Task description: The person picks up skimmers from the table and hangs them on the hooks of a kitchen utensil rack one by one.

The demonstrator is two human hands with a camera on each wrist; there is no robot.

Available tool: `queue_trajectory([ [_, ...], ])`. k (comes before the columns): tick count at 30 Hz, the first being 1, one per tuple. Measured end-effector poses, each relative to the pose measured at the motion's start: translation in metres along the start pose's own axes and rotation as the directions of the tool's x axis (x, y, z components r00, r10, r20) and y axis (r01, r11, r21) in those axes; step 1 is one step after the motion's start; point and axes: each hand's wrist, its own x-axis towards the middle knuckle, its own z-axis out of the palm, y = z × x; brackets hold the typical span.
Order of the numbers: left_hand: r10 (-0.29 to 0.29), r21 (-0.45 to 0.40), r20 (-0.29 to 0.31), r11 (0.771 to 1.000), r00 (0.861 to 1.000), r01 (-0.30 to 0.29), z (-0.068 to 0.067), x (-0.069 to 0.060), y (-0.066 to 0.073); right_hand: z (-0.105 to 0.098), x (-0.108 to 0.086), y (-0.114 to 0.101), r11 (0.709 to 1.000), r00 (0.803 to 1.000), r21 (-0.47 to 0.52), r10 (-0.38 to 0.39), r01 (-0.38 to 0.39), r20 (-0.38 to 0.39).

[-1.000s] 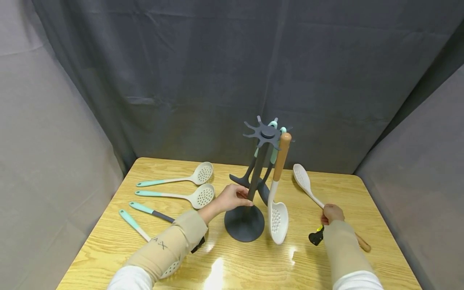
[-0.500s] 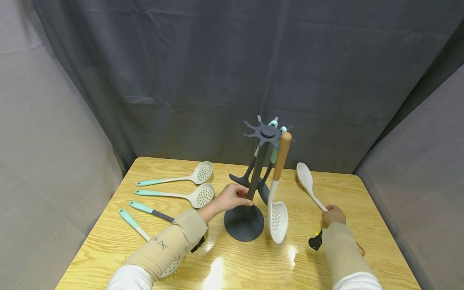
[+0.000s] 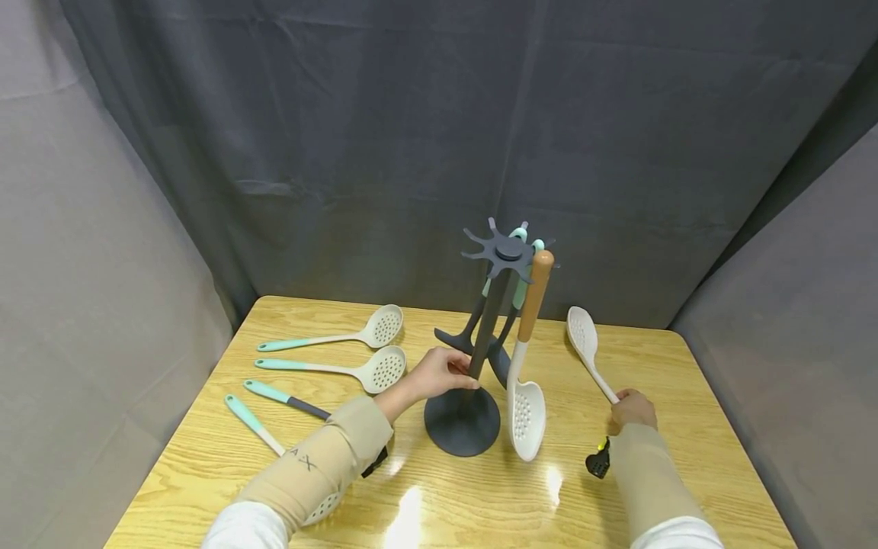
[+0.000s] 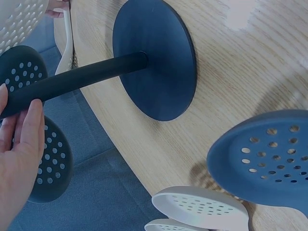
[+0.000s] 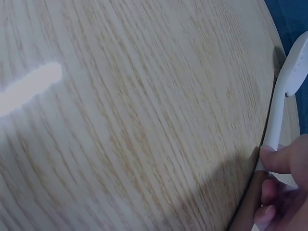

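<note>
My left hand [image 3: 439, 374] holds the post [image 3: 490, 320] of a dark utensil stand low down, thumb and fingers around it, as the left wrist view confirms. Several utensils hang from the stand's hooked top, among them a white skimmer with a wooden handle [image 3: 536, 297] and dark perforated skimmers [image 4: 50, 163]. On the right, my right hand [image 3: 634, 409] grips another white skimmer [image 3: 583, 335] where its white neck meets the wooden handle [image 5: 250, 207]. That skimmer lies at or just above the tabletop, bowl toward the back; sleeve and hand hide its handle in the head view.
Left of the stand lie two pale skimmers with mint handles [image 3: 384, 370], a dark utensil with a mint handle [image 3: 267, 392] and another pale skimmer [image 3: 243, 415], partly under my left sleeve. Dark cloth [image 3: 384, 152] hangs behind the wooden table [image 3: 206, 465].
The right hand has shifted slightly right, and its skimmer has swung so the bowl lies farther right. The handle end has gone out of sight behind the sleeve. The left hand stays put.
</note>
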Motion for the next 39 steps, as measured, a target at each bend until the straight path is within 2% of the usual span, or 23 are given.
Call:
queue_trajectory([
  [5, -0.001, -0.007, 0.005, 1.000, 1.000, 0.001, 0.001, 0.000, 0.000, -0.002, 0.000, 0.000, 1.000, 0.999, -0.007, -0.002, 0.002, 0.046],
  [10, 0.003, -0.010, 0.002, 1.000, 1.000, -0.003, 0.001, 0.001, -0.002, -0.003, 0.002, 0.000, 0.998, 0.997, -0.055, -0.015, 0.019, 0.070],
  [14, -0.002, -0.002, 0.007, 1.000, 1.000, 0.002, 0.001, 0.001, -0.002, -0.002, 0.005, 0.005, 0.998, 0.991, -0.037, -0.036, 0.041, 0.132],
  [18, 0.001, -0.001, 0.008, 1.000, 1.000, -0.001, 0.000, 0.000, 0.000, 0.003, 0.019, 0.016, 0.999, 0.967, 0.021, -0.039, 0.034, 0.250],
  [20, 0.003, 0.001, 0.006, 1.000, 1.000, -0.003, 0.000, 0.000, 0.000, 0.008, 0.031, 0.024, 0.998, 0.944, 0.034, -0.062, 0.054, 0.324],
  [23, 0.003, 0.000, 0.004, 1.000, 1.000, -0.003, 0.000, 0.000, 0.000, 0.011, 0.037, 0.027, 0.997, 0.920, 0.011, -0.069, 0.070, 0.386],
  [26, 0.001, -0.004, 0.006, 1.000, 1.000, -0.001, 0.000, 0.000, -0.001, 0.011, 0.028, 0.019, 0.997, 0.912, -0.005, -0.070, 0.079, 0.404],
  [28, 0.000, -0.010, 0.007, 1.000, 1.000, 0.000, 0.001, 0.000, -0.001, 0.009, 0.014, 0.010, 0.997, 0.921, -0.013, -0.065, 0.076, 0.383],
  [34, 0.006, -0.010, 0.004, 1.000, 1.000, -0.006, 0.000, 0.000, -0.001, 0.008, -0.011, 0.000, 0.990, 0.940, 0.129, -0.092, 0.051, 0.329],
  [39, 0.009, -0.005, 0.001, 1.000, 1.000, -0.009, 0.000, 0.001, -0.001, 0.013, -0.024, -0.007, 0.984, 0.941, 0.175, -0.088, 0.031, 0.327],
])
